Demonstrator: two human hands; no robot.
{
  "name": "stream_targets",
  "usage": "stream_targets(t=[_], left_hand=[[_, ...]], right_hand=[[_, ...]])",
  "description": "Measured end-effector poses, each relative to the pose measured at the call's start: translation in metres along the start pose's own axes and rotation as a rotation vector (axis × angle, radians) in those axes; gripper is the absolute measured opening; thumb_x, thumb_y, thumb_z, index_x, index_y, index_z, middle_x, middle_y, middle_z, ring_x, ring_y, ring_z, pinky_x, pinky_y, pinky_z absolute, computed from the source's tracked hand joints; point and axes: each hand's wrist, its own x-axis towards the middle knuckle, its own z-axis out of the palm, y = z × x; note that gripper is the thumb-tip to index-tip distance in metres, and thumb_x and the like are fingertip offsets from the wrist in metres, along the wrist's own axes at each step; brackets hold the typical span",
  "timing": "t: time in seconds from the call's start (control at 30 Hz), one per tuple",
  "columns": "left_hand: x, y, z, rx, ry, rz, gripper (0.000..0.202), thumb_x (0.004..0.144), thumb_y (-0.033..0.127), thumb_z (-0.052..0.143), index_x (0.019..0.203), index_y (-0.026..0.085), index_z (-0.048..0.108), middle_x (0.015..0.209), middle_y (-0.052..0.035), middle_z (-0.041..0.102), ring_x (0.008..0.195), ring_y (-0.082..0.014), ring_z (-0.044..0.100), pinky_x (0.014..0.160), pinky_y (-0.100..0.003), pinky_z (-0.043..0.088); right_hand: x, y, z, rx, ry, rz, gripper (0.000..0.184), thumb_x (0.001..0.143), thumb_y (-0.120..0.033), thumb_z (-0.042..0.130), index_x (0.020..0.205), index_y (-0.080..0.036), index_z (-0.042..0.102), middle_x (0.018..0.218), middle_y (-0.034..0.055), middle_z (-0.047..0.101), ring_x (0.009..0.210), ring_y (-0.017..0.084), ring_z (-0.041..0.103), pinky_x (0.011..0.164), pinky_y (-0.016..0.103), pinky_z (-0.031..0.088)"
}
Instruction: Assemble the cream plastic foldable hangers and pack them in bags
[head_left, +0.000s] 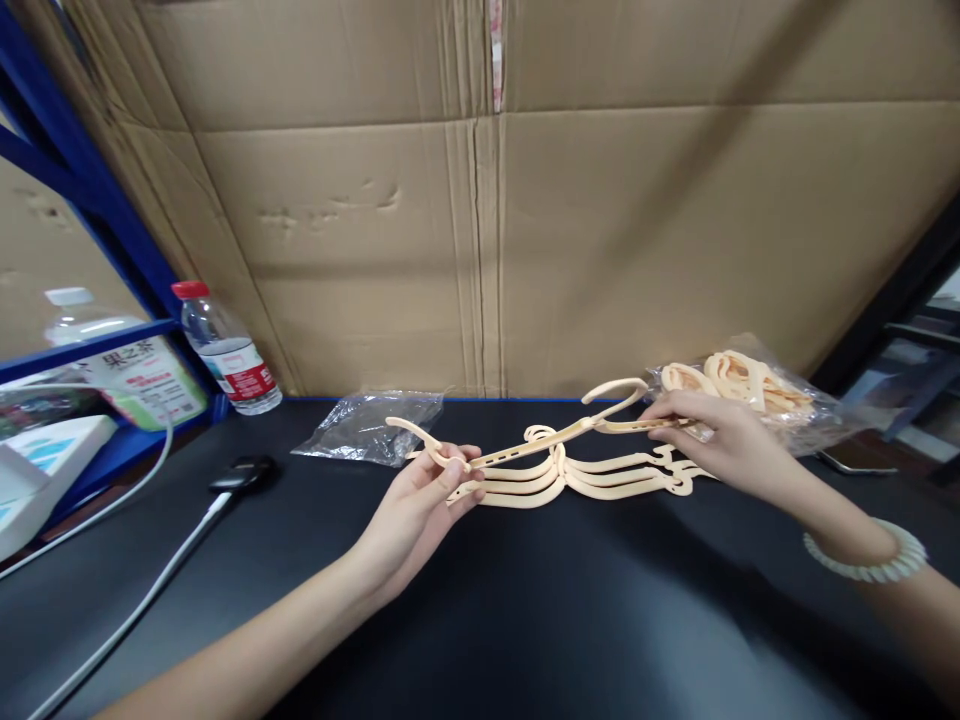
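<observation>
You hold one cream hanger point(540, 440) by its two ends, just above the stack of hangers point(600, 482) lying flat on the black table point(480, 620). Your left hand point(424, 500) pinches one arm tip between thumb and curled fingers. Your right hand point(716, 440) pinches the other tip, fingers pressed together. Gripping both ends seems to keep the thin piece level and stop it twisting. A bag of more hangers point(757, 385) sits just behind your right hand, likely for easy reach, and an empty bag point(367, 425) lies beyond your left.
</observation>
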Motion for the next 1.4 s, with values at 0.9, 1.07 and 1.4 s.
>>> stream_targets(t=[0.9,1.07,1.4], left_hand=[[-0.006,-0.002,-0.005,-0.018,0.096,-0.12,0.018,0.072,0.003,0.069,0.066,0.013,0.055,0.076,-0.0025,0.063,0.066,-0.0099,0.06,0.068,-0.021,0.054],[-0.004,-0.001,-0.004,-0.016,0.172,-0.055,0.019,0.065,0.005,0.072,0.067,0.014,0.055,0.064,0.0012,0.057,0.058,-0.0086,0.055,0.059,-0.018,0.051],[0.0,-0.003,-0.004,0.001,0.314,0.058,0.015,0.074,-0.003,0.059,0.069,0.011,0.061,0.063,-0.0014,0.061,0.06,-0.0096,0.059,0.063,-0.019,0.054]], right_hand=[[-0.001,-0.018,0.005,-0.031,0.068,-0.144,0.012,0.09,-0.022,0.053,0.09,-0.021,0.065,0.082,0.0041,0.068,0.077,0.019,0.064,0.07,0.032,0.051],[-0.002,-0.027,0.005,-0.055,0.058,-0.147,0.013,0.09,-0.021,0.052,0.092,-0.02,0.065,0.083,0.004,0.068,0.076,0.018,0.064,0.069,0.03,0.05],[-0.004,-0.04,0.011,-0.078,0.03,-0.065,0.015,0.09,-0.022,0.05,0.088,-0.019,0.065,0.075,0.0028,0.066,0.064,0.014,0.059,0.057,0.025,0.045]])
